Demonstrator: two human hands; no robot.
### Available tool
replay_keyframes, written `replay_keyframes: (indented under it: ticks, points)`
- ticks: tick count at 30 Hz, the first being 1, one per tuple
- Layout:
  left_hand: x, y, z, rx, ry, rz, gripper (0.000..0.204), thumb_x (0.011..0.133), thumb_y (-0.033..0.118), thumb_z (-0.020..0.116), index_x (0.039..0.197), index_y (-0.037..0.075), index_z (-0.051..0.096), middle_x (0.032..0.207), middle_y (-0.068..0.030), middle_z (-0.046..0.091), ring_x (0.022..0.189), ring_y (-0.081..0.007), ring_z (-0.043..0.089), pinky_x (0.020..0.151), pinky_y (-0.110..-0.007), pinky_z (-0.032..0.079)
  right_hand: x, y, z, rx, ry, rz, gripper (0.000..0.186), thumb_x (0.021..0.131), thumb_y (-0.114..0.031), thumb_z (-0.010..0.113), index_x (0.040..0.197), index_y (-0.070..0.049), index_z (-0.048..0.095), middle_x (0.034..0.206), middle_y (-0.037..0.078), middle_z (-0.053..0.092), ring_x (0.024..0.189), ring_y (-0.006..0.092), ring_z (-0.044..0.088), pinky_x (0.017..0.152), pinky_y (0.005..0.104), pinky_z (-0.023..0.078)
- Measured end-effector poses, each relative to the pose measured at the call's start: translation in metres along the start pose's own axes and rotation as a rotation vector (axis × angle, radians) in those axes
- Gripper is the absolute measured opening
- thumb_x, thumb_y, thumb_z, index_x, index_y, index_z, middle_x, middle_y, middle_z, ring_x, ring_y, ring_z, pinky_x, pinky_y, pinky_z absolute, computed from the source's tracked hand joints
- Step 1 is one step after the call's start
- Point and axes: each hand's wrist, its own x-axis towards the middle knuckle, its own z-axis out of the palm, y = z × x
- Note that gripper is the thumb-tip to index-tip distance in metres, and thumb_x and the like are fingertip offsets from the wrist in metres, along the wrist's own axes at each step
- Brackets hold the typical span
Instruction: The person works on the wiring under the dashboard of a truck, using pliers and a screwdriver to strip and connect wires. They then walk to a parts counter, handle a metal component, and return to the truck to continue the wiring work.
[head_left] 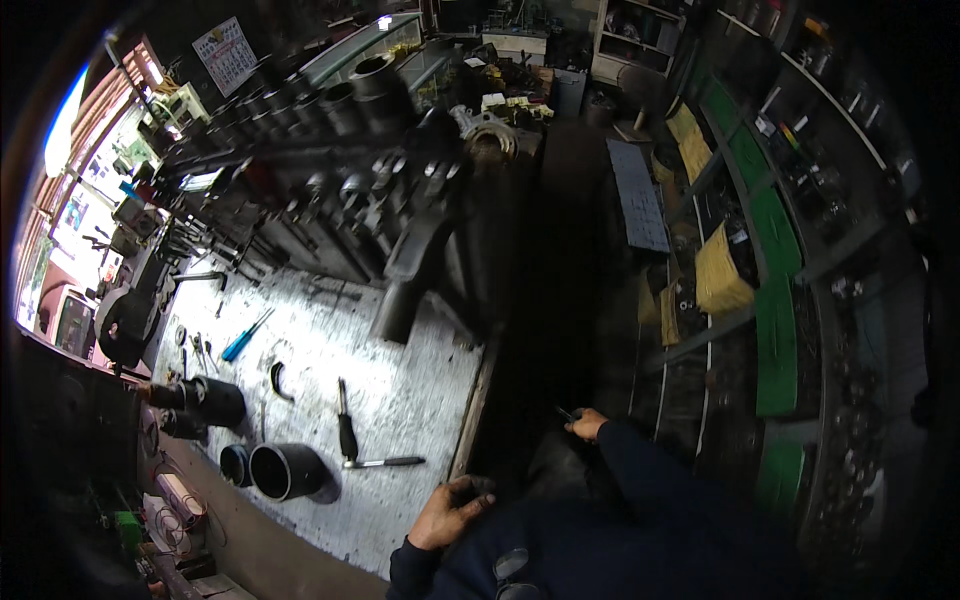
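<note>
My left hand is beside the front right edge of the workbench, its fingers curled. What they hold, if anything, is lost in shadow. Further right and a little higher, my right hand is closed on a small thin dark object whose kind I cannot make out. On the bench nearest the left hand lie a ratchet wrench and a black-handled screwdriver. A wide metal sleeve stands left of them.
A blue-handled screwdriver, a curved dark piece and more dark cylinders lie on the bench. Behind them rises a rack of tools and sockets. Shelving with yellow boxes and green panels lines the right side.
</note>
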Motion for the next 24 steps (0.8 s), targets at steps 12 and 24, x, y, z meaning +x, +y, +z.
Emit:
replay_keyframes:
  ticks: [12,24]
  points:
    - [0.268,0.163,0.062,0.236,0.097,0.161,0.039,0.096,0.031,0.069,0.121,0.0,0.07,0.115,-0.0189,0.073,0.106,-0.0293,0.07,0.092,-0.041,0.054,0.163,0.021,-0.24,0.423,-0.029,0.113,0.033,0.098,-0.028,0.069,0.109,0.003,0.066,0.089,0.015,0.068,0.065,0.0271,0.059,0.059,0.0468,0.047]
    - [0.362,0.203,0.037,-0.171,0.336,0.121,0.026,0.098,0.016,0.07,0.115,-0.004,0.069,0.103,-0.0078,0.073,0.096,-0.0131,0.065,0.085,-0.031,0.054,0.125,-0.32,-0.506,0.08,0.73,-1.112,0.059,0.092,-0.014,0.069,0.143,0.003,0.047,0.135,0.027,0.059,0.124,0.0427,0.059,0.109,0.0454,0.044]
